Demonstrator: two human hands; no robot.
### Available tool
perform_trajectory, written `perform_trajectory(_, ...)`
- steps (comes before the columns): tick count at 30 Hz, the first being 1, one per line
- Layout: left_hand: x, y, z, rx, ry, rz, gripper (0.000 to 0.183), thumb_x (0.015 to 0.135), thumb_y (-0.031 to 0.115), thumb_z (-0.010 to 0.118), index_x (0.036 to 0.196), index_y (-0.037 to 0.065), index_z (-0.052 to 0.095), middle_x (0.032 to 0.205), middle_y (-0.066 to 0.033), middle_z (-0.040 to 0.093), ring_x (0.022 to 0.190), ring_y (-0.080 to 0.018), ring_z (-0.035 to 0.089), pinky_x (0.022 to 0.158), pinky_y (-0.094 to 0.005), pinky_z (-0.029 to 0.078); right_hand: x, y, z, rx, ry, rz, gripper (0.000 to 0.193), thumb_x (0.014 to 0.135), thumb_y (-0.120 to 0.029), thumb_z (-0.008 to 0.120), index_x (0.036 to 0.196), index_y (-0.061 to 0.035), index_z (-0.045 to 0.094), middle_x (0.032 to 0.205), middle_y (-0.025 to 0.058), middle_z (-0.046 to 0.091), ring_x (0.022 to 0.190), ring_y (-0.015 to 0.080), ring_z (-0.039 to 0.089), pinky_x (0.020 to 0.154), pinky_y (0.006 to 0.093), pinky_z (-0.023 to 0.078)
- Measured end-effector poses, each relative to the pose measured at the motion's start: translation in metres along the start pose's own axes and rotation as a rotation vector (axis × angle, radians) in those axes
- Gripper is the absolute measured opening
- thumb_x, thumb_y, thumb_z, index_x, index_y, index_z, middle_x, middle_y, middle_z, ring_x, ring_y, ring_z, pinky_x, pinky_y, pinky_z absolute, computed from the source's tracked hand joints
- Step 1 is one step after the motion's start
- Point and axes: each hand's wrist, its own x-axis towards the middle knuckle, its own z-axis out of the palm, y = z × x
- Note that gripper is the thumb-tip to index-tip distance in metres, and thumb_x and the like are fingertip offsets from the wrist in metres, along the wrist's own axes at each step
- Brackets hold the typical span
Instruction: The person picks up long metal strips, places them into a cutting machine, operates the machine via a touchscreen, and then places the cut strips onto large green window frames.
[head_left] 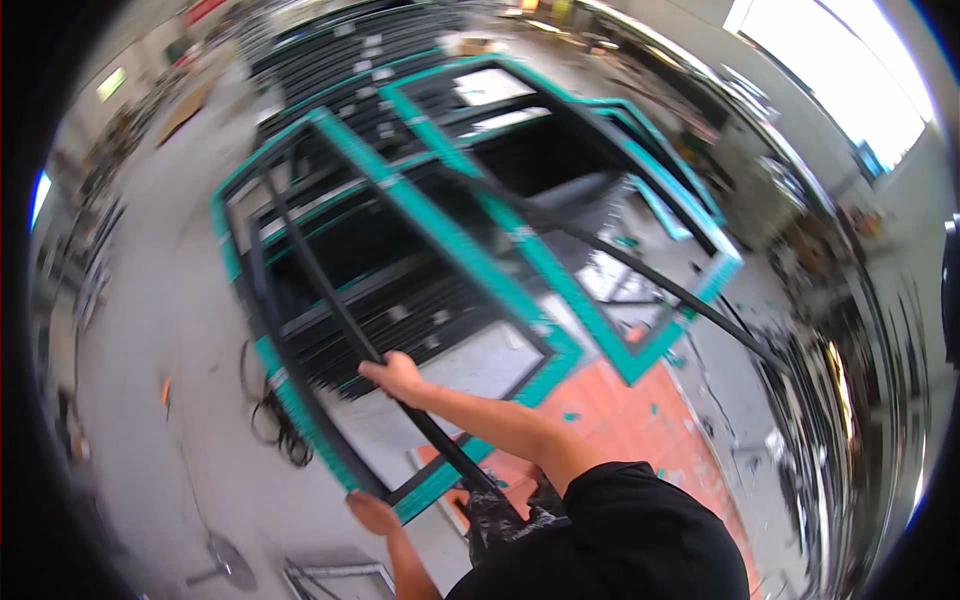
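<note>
My right hand [397, 380] is closed around a long, thin black bar [330, 290]. The bar slants across a large black frame edged with green film [450, 250], and its lower end comes back close to my body. At the frame's near corner, my left hand [374, 513] touches or lies right beside the green edge; its fingers are blurred and partly hidden. To the right lies a second green-edged frame [570, 285], with another long dark bar [640, 272] crossing it diagonally.
Stacked dark frames [350, 60] stand at the far end. Orange-red boards [620, 430] with green scraps cover the floor to my right. Long metal profiles [815, 450] line the right wall. A coiled black cable [283, 430] lies left of the frame, and a grey frame [340, 575] at the bottom.
</note>
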Motion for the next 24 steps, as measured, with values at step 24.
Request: perform_trajectory(24, -0.214, 0.423, 0.236, -0.789, -1.54, 0.13, 0.032, 0.089, 0.024, 0.063, 0.107, 0.001, 0.05, 0.094, -0.0085, 0.057, 0.083, -0.0153, 0.058, 0.074, -0.0268, 0.05, -0.509, 0.082, -0.472, 0.039, 1.301, 0.184, 0.032, 0.076, -0.024, 0.072, 0.09, 0.0004, 0.057, 0.062, 0.0051, 0.053, 0.052, 0.0121, 0.052, 0.045, 0.03, 0.043)
